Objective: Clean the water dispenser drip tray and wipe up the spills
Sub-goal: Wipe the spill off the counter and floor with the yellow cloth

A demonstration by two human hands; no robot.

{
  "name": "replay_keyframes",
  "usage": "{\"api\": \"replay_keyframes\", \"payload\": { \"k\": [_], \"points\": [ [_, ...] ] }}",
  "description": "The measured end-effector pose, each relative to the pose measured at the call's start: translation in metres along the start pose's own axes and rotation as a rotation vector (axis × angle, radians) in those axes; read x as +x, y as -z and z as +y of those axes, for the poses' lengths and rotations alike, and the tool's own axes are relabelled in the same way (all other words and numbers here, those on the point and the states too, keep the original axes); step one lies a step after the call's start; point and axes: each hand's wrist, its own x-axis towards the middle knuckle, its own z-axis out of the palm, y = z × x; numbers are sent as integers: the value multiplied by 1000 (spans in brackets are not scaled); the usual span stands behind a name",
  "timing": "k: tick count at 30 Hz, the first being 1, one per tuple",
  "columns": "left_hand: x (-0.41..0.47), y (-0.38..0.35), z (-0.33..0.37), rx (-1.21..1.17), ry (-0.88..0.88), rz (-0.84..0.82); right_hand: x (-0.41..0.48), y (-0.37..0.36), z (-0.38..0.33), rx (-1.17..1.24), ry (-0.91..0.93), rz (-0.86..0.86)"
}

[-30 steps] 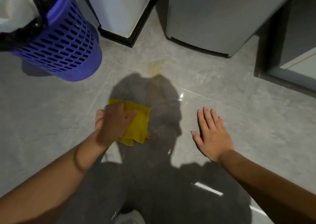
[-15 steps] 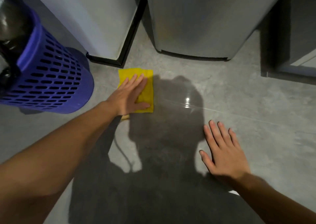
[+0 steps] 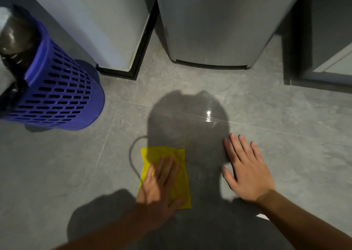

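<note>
A folded yellow cloth [image 3: 178, 159] lies flat on the grey tiled floor [image 3: 285, 135]. My left hand [image 3: 160, 185] presses on it with straight fingers, covering its lower left part. My right hand [image 3: 247, 171] rests flat on the bare floor to the right of the cloth, fingers spread, holding nothing. A thin curved wet streak [image 3: 133, 154] runs on the tile just left of the cloth. The grey base of the water dispenser [image 3: 213, 30] stands straight ahead; its drip tray is out of view.
A purple perforated waste basket [image 3: 62, 95] with a dark liner stands at the left. A white cabinet [image 3: 106, 24] with a black plinth sits left of the dispenser. A dark door frame [image 3: 304, 55] is at the right. My shadow falls over the floor ahead.
My left hand has dragged the cloth back toward me from near the cabinet's base. The yellowish stain seen on the floor a second ago no longer shows. My right hand stays planted.
</note>
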Motion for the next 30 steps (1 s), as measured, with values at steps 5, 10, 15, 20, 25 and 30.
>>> {"api": "replay_keyframes", "payload": {
  "k": [5,10,15,20,25,30],
  "points": [
    [49,2,42,-31,350,77,0,8,-1,62,19,-17],
    [161,40,2,-12,391,85,-11,33,21,290,-102,31],
    [224,66,-53,181,-106,15,-65,30,62,61,-239,1],
    [206,60,-57,337,-610,-97,-94,0,75,-39,-203,-23],
    [119,34,-7,211,-648,-111,-92,-6,78,-40,-203,4],
    [15,-3,89,33,-224,-100,-93,-7,80,-20,-205,14]
  ]
}}
